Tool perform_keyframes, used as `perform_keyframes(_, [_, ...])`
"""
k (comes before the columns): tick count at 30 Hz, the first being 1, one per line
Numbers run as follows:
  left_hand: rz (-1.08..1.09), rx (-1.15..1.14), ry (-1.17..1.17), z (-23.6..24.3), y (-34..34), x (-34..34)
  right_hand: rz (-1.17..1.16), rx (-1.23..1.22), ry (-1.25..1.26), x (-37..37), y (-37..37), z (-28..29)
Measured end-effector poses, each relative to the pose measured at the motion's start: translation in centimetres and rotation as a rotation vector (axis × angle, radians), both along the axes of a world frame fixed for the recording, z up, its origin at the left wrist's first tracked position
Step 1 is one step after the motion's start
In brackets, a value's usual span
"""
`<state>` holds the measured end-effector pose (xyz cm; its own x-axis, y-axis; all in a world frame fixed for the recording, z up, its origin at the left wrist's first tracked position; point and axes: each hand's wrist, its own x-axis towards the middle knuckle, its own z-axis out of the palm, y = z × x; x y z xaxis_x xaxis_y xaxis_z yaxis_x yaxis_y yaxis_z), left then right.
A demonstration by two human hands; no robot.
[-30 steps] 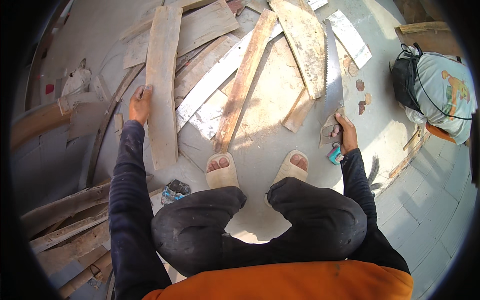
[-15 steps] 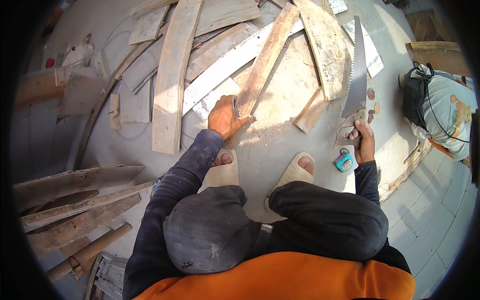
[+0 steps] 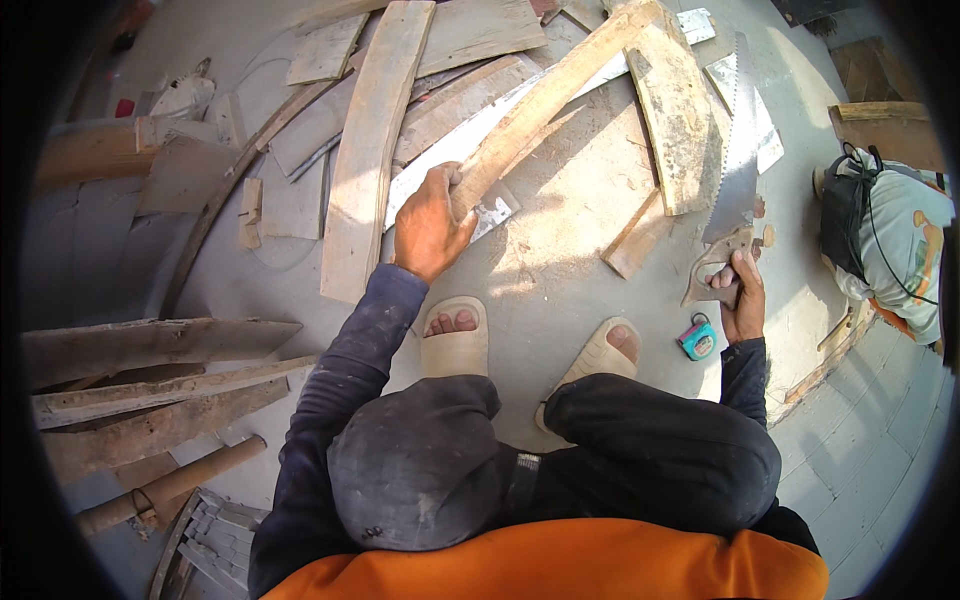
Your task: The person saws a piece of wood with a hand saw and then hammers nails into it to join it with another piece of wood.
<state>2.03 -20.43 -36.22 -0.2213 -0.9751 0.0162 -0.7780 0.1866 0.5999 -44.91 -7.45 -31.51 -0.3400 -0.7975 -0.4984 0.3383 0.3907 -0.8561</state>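
My left hand (image 3: 432,224) is closed round the near end of a long narrow wooden board (image 3: 550,92), which slants away to the upper right above the other boards. In my right hand (image 3: 744,298) is a handsaw (image 3: 738,150); my fingers go through its wooden handle, and the blade points away from me with its teeth to the left. A teal tape measure (image 3: 697,340) lies on the floor just left of my right wrist. Sawdust (image 3: 545,240) is scattered on the floor between my hands.
Loose boards (image 3: 372,150) lie ahead, some painted white. Planks (image 3: 170,350) and a round pole (image 3: 175,485) are at my left. A wide weathered board (image 3: 672,130) lies left of the saw. Someone in a light shirt (image 3: 890,220) is at the right, with a black bag.
My left hand has raised the board off the pile, moving its near end up and slightly left. My right hand still holds the saw in much the same place.
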Motion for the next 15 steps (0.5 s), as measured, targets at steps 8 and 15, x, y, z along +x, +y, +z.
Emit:
perform_keyframes(8, [-0.034, 0.192, 0.129, 5.3, -4.7, 4.2, -0.002, -0.007, -0.002, -1.3, 0.6, 0.3])
perform_keyframes(15, [-0.006, 0.463, 0.667, 5.4, -3.9, 4.8, -0.041, 0.049, -0.040, -1.5, 1.4, -1.9])
